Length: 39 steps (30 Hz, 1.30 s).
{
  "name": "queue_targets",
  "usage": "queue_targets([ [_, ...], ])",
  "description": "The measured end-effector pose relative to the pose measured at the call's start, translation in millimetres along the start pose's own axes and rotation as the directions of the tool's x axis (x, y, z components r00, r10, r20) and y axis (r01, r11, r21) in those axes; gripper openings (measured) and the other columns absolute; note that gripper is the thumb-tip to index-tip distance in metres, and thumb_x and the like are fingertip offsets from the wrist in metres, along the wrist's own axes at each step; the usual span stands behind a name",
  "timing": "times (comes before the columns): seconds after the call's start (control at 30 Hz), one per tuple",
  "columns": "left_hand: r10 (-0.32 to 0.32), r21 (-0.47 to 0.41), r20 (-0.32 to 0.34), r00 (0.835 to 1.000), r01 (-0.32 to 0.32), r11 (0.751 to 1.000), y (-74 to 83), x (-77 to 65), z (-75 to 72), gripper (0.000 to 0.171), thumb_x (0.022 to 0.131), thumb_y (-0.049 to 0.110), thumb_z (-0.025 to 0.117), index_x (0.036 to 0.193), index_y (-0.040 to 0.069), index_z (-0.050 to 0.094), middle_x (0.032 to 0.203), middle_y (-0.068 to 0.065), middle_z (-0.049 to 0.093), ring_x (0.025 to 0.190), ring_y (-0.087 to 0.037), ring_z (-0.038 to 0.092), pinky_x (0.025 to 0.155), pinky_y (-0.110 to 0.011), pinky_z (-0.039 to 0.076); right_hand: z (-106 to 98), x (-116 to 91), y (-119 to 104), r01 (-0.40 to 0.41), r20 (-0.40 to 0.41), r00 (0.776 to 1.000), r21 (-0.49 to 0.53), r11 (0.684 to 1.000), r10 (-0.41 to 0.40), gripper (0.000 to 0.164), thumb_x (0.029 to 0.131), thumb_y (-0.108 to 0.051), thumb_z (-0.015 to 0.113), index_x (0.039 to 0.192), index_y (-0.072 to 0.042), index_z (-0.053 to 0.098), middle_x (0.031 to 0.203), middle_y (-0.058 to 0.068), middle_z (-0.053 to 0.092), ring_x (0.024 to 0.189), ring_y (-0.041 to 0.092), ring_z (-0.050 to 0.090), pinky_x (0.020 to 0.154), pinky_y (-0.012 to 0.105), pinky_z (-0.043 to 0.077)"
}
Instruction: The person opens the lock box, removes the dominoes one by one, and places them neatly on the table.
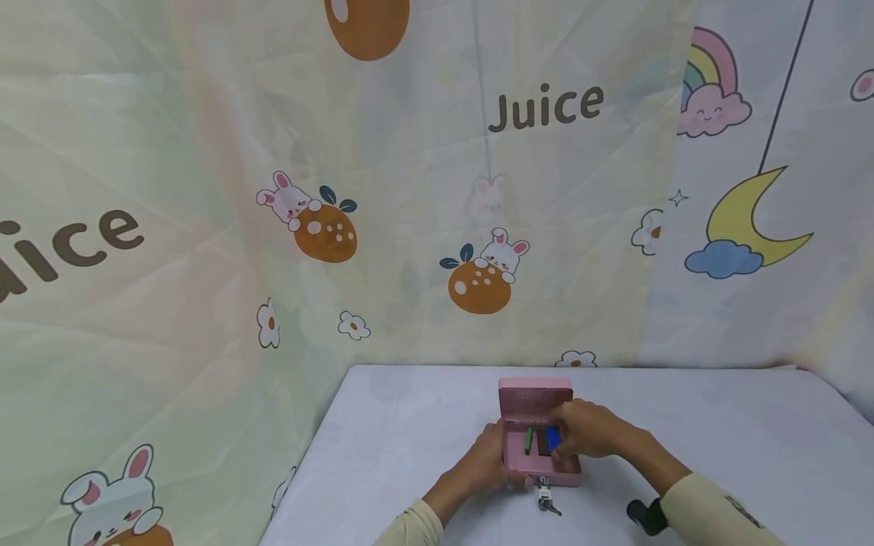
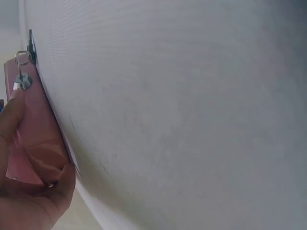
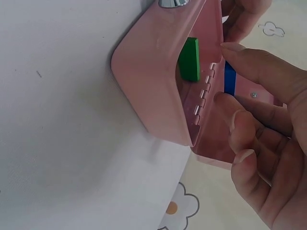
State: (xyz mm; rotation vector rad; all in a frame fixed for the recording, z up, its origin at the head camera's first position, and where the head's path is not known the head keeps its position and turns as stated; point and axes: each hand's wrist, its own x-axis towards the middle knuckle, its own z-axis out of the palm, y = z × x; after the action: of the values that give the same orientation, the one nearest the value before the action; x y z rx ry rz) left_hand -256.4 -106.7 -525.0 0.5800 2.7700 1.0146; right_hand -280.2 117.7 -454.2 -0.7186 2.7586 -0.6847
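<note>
On the white-covered bench (image 1: pixel 724 425) I see silver keys (image 1: pixel 546 503) at the front of an open pink metal box (image 1: pixel 564 480), the left hand (image 1: pixel 483 461) curling its fingers round the left side. At the box's mouth, the right hand (image 1: pixel 592 429) pinches a small blue block (image 3: pixel 230 79) between nearly closed fingers; a green block (image 3: pixel 190 60) sits inside. Behind rises the lid (image 1: pixel 536 406), then a rabbit-printed cloth backdrop (image 1: pixel 410 326).

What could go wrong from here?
The right hand only pinches the blue block, so it could slip and drop into the pink box.
The open lid might fall onto that hand if bumped.
The keys hang near the left hand and could snag.
</note>
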Motion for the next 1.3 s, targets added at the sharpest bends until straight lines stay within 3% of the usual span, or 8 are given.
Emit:
queue_targets([
  [0.87,-0.031,0.02,-0.011,0.999,0.031,0.999,0.6,1.1,2.0,0.105,0.069,0.038,0.092,0.153,0.033,0.028,0.133,0.01,0.053,0.117,-0.006,0.048,0.106,-0.036,0.047,-18,-17,19,-0.034,0.04,0.999,0.011,0.999,0.033,0.045,0.071,-0.02,0.091,0.111,-0.007,0.073,0.082,-0.002,0.062,0.079,0.015,0.053,0.068,0.029,0.05],
  [1.3,-0.016,0.007,-0.013,1.0,0.016,1.0,2.0,0.2,1.7,0.105,0.07,0.037,0.091,0.153,0.031,0.029,0.133,0.01,0.053,0.119,-0.006,0.049,0.108,-0.036,0.046,-21,-22,34,-0.057,0.046,0.997,0.016,0.998,0.056,0.038,0.072,-0.02,0.09,0.104,-0.01,0.072,0.082,-0.004,0.06,0.08,0.015,0.053,0.068,0.029,0.049],
])
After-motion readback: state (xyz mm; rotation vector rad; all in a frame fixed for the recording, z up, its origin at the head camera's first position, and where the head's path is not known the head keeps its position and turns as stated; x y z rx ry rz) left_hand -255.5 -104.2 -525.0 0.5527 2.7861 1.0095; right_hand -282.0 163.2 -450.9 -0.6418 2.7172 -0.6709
